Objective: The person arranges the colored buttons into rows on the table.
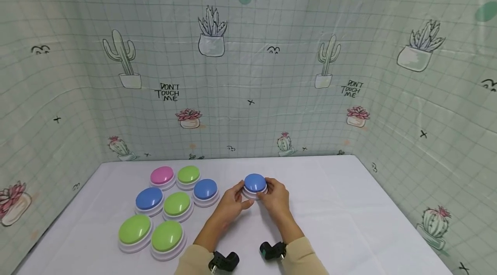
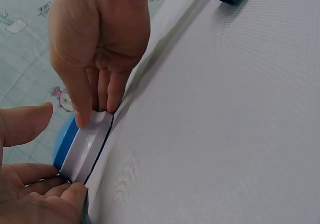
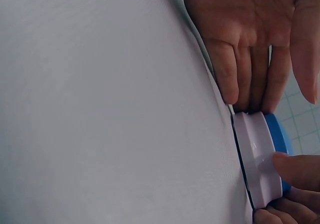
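Observation:
A blue-domed push button (image 1: 255, 183) with a white round base sits on the white table between both hands. My left hand (image 1: 229, 204) touches its left side with extended fingertips; the thumb (image 2: 27, 125) stands off from the button. On the other side my right hand (image 1: 278, 199) pinches the base, its thumb (image 3: 297, 170) on the near face and its fingers around the side. The button's white base (image 2: 85, 146) is seen edge-on in the left wrist view, flat against the cloth.
To the left stand several similar buttons: a pink one (image 1: 161, 175), blue ones (image 1: 149, 198) (image 1: 205, 189) and green ones (image 1: 176, 203) (image 1: 167, 236). A cactus-print cloth (image 1: 248, 72) walls the table's back and sides. Black wrist devices (image 1: 225, 262) show below the hands.

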A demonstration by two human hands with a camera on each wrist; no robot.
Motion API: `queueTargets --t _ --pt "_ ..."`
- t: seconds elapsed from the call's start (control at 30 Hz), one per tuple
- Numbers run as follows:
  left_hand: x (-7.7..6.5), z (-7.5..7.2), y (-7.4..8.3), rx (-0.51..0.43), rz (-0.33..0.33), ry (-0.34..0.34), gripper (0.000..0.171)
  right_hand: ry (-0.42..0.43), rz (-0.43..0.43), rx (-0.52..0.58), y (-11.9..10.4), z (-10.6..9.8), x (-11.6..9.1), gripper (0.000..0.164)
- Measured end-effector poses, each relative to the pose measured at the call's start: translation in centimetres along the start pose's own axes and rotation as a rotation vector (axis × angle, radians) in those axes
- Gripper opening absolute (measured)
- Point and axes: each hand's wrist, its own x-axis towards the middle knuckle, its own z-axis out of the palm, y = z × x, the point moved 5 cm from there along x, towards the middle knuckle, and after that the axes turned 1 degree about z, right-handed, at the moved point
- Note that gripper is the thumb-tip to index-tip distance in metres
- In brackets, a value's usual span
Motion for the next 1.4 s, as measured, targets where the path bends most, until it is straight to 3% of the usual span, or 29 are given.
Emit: queueTargets --t 0.37,0.57,0.8,1.4 --pt "0.00 -0.21 -0.17 -0.017 0.016 -0.019 0.077 -0.018 0.065 0.068 0.30 0.03 0.10 0.054" --pt "0.00 0.05 0.15 -0.013 0.025 -0.010 0.077 -0.004 0.075 0.051 0.18 -0.33 0.12 0.052" --pt "-0.16 0.03 0.17 0.015 0.016 0.015 0.078 0.008 0.073 0.025 0.20 -0.25 0.19 0.049" --pt "0.11 -0.88 0.30 0.093 -0.002 0.028 0.073 0.043 0.095 0.078 0.09 0.17 0.50 0.044"
